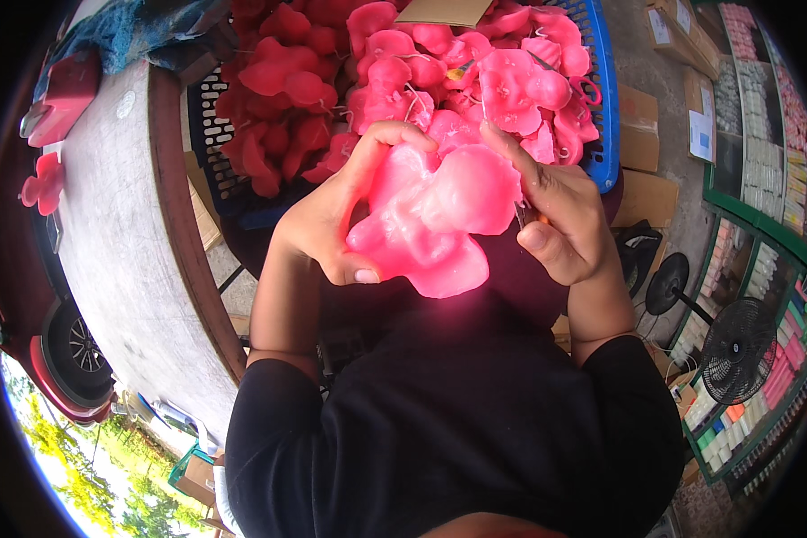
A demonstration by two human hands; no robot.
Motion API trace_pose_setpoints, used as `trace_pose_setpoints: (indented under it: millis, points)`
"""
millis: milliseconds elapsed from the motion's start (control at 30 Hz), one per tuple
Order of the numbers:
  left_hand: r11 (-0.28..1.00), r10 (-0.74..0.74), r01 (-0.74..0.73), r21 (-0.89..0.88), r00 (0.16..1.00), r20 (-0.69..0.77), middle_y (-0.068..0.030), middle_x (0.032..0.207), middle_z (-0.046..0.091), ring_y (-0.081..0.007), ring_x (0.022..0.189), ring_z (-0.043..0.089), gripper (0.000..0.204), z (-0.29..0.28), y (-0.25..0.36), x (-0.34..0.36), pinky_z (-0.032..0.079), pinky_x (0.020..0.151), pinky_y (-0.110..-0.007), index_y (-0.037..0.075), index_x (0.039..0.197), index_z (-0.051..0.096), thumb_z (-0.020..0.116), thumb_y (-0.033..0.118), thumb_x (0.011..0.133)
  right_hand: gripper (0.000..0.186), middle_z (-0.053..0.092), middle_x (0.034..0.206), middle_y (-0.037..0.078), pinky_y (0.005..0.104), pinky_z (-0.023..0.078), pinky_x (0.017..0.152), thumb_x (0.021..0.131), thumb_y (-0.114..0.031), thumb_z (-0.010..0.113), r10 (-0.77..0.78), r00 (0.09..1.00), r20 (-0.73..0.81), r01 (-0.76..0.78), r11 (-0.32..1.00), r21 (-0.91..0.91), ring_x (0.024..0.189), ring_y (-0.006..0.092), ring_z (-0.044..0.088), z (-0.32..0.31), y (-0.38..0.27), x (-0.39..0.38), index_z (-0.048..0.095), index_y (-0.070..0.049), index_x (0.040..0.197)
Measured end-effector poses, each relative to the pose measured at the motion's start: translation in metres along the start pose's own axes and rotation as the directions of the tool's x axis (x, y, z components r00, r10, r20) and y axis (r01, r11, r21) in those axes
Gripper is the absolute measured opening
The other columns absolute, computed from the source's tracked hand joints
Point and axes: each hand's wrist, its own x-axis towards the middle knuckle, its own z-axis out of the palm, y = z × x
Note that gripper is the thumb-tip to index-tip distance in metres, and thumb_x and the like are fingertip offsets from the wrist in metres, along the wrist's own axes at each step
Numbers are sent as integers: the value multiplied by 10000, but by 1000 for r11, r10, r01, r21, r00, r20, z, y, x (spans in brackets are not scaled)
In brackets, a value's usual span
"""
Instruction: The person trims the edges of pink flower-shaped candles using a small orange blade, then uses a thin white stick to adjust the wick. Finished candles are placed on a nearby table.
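Note:
A glossy pink moulded piece (439, 211), apparently wax, with a rounded bulge and wavy flat edges, is held up over my lap. My left hand (332, 211) grips it along its left side, fingers and thumb curled round it. My right hand (560, 215) is closed on a small tool (524, 212) with a thin metal part and a bit of orange showing; most of it is hidden by my fingers. The tool touches or lies very near the piece's right edge.
Beyond my hands a blue plastic basket (608, 90) holds several similar pink pieces under a cardboard scrap (441, 11). A pale table (134, 269) runs along my left, with red objects on it. Boxes (637, 125), black fans (735, 350) and shelving (722, 179) stand at right.

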Motion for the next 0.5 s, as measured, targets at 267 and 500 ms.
trace_pose_setpoints:
  millis: [267, 500]
  points:
    - [989, 95, -105, 107, 991, 98, -105, 1226, 406, -210, 1166, 423, 1035, -8, 6, 3, 316, 1015, -334, 4, 1292, 326, 823, 387, 470, 549, 510, 604, 58, 296, 432, 506, 927, -307, 534, -93, 995, -35, 93, 996, -12, 504, 174, 522, 4, 6, 0, 451, 20, 1360]
    - [972, 122, -154, 179, 976, 179, -110, 1219, 412, -211, 1160, 428, 1036, -17, 9, 7, 324, 1008, -336, -1, 1287, 329, 831, 396, 472, 603, 623, 920, 222, 292, 463, 570, 942, -385, 478, 34, 998, 54, -35, 999, 20, 572, 194, 579, -1, -1, -1, 473, 104, 1296]
